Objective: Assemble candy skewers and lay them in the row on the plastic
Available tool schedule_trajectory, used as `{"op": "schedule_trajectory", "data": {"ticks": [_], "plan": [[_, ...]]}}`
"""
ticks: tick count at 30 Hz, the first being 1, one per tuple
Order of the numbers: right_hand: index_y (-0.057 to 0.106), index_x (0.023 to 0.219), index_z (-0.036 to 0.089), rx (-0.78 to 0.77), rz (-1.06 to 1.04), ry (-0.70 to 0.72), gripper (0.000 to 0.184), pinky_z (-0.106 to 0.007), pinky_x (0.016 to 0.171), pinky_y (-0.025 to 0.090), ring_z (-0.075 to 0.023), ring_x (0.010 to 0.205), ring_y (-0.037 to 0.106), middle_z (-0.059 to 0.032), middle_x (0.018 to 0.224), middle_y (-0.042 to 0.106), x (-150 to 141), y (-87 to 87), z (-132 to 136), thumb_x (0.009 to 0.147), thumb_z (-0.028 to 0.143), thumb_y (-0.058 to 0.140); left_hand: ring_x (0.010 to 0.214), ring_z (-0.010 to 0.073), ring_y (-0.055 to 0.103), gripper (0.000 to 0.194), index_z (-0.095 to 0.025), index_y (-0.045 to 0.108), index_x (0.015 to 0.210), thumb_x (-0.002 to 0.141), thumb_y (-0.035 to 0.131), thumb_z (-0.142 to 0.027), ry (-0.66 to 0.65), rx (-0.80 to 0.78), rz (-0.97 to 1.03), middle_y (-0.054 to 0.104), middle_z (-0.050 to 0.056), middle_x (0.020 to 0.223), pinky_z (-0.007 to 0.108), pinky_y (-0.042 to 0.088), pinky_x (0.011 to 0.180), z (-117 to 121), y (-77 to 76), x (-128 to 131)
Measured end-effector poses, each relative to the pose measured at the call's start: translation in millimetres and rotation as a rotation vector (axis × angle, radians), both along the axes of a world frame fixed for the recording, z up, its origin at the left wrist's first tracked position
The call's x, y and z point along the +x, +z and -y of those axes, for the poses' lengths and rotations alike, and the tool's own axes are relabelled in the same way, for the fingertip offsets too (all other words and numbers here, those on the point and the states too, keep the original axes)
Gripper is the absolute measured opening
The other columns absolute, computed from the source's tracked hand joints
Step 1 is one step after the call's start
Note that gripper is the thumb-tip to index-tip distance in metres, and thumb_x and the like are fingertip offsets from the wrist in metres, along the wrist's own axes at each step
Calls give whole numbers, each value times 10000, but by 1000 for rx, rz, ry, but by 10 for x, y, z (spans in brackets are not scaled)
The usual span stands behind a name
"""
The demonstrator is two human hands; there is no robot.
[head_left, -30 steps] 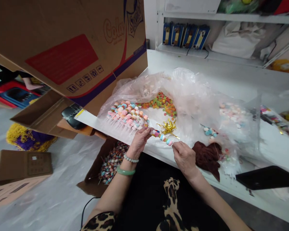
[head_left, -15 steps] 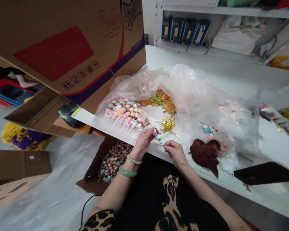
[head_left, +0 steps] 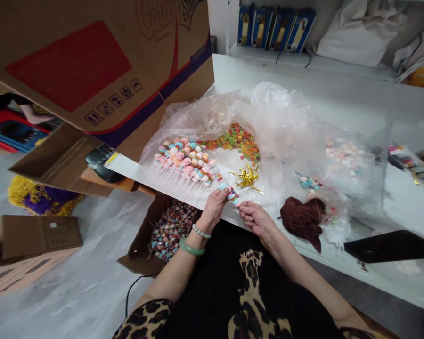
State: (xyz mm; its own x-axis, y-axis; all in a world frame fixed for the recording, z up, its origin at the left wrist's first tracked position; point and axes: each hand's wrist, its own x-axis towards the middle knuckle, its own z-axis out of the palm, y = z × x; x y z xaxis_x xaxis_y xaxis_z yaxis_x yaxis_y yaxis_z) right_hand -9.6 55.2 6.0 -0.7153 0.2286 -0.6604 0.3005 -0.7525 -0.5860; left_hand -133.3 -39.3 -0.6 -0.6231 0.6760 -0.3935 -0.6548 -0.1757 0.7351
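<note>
My left hand (head_left: 216, 205), with a bead bracelet and a green bangle on its wrist, is closed on a candy skewer (head_left: 233, 197) of pink, blue and white pieces. The fingers of my right hand (head_left: 255, 216) pinch the skewer's lower right end. Left of my hands lie rows of similar skewers (head_left: 183, 160) on white sticks. Just beyond my hands is a bunch of gold twist ties (head_left: 248, 177). Behind them, orange and green ring candies (head_left: 238, 141) are heaped on clear plastic.
A large cardboard box (head_left: 102, 56) stands at the left. Below the table edge, an open carton (head_left: 144, 245) holds many wrapped skewers. On the right are a brown cloth (head_left: 302, 219), a black phone-like slab (head_left: 392, 246) and bagged pale candies (head_left: 349, 153). Shelves with blue boxes (head_left: 275, 28) stand behind.
My right hand has moved left, closer to my left hand, and now grips the skewer's end there. Less of the skewer shows between my hands. The view has tilted slightly downward.
</note>
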Motion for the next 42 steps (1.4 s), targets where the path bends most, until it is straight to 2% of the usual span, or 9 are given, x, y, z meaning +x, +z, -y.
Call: {"op": "schedule_trajectory", "data": {"ticks": [5, 10, 14, 18, 25, 32, 36, 39, 42], "plan": [[588, 702, 173, 376, 18, -125, 210, -195, 381, 92, -28, 364, 248, 64, 485, 517, -101, -9, 92, 582, 310, 694, 721, 153, 651, 413, -119, 673, 824, 696, 792, -493, -34, 83, 67, 678, 43, 779, 295, 518, 749, -30, 9, 81], [608, 678, 176, 446, 9, -95, 212, -214, 414, 126, -44, 394, 260, 64, 479, 509, -74, -17, 70, 569, 340, 684, 698, 142, 640, 409, -119, 672, 811, 680, 805, -483, -89, -15, 99, 676, 44, 769, 295, 538, 742, 36, -11, -32], [626, 684, 177, 511, -14, -30, 187, -221, 434, 150, -54, 420, 265, 56, 494, 522, -46, 20, 59, 598, 339, 661, 752, 156, 677, 423, -155, 670, 915, 642, 843, -428, 58, 6, 62, 706, 35, 834, 281, 545, 723, 58, 72, -209], [617, 663, 182, 554, -18, 1, 155, -227, 436, 155, -56, 419, 254, 59, 495, 519, -45, 42, 32, 621, 327, 649, 784, 200, 711, 419, -144, 672, 903, 626, 854, -401, 75, 42, 65, 719, 52, 842, 276, 554, 679, 58, 138, -311], [623, 651, 193, 658, 13, -16, 129, -235, 472, 251, -91, 461, 347, 50, 500, 522, -48, -56, -27, 644, 321, 616, 609, 136, 659, 307, -136, 676, 850, 699, 800, -373, 127, -97, 51, 703, 32, 722, 281, 559, 637, 97, 131, -295], [638, 659, 212, 1082, 69, 26, 152, -269, 614, 389, -152, 599, 528, 16, 586, 581, -18, -110, -5, 744, 304, 552, 651, 118, 636, 386, -127, 692, 846, 641, 827, -425, 103, -52, -94, 688, 18, 721, 258, 535, 684, 35, 117, -117], [702, 848, 228, 1350, -15, 73, 223, -308, 754, 430, -203, 787, 620, -57, 841, 702, 58, -80, 79, 863, 292, 488, 635, 104, 618, 370, -138, 685, 835, 650, 827, -426, 79, -27, -36, 681, 7, 720, 252, 533, 695, 24, 115, -80], [702, 865, 238, 1325, -49, 102, 214, -315, 783, 433, -212, 822, 624, -63, 871, 705, 85, -94, 86, 869, 289, 494, 631, 117, 628, 365, -134, 681, 815, 671, 812, -443, 40, -56, 9, 690, 27, 715, 256, 534, 678, 53, 114, -133], [676, 749, 236, 1116, 14, 74, 142, -288, 674, 421, -174, 665, 569, -6, 670, 636, 60, -110, 45, 794, 293, 554, 615, 154, 652, 406, -136, 681, 861, 708, 768, -501, 12, -132, 38, 705, 53, 722, 302, 551, 653, 95, 120, -222]]}}
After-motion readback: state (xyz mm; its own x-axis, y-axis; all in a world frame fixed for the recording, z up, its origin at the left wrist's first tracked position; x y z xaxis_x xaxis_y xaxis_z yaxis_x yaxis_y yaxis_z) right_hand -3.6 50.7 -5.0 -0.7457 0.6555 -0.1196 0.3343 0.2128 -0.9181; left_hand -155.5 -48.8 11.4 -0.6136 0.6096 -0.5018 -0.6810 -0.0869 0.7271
